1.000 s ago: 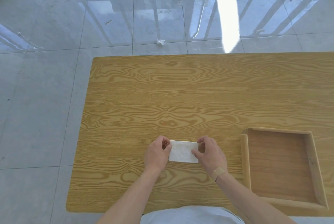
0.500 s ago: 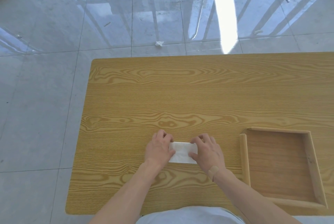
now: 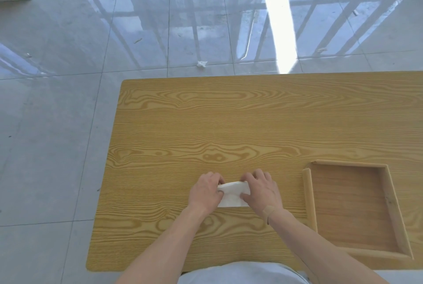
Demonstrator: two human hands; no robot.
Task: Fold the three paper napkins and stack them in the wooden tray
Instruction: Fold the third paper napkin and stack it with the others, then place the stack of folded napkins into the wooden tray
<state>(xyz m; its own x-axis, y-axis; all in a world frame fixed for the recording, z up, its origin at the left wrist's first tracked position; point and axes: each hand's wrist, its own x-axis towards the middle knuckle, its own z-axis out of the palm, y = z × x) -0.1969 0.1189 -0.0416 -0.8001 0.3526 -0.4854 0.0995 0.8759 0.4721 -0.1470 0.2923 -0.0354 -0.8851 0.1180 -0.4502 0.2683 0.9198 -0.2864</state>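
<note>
On the light wood-grain table (image 3: pixel 229 123), beside the empty shallow wooden tray (image 3: pixel 307 196): small white paper napkin (image 3: pixel 233 194), pinched at either end by left hand (image 3: pixel 204 193) and right hand (image 3: pixel 261 188), far edge lifted. Likely featherlight, limp, tear-prone; best gripped at corners, creased gently.

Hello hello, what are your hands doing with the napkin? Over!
Left hand and right hand both pinching the white napkin, mid-fold on the table. Wooden tray empty at right. Nothing in the way.
</note>
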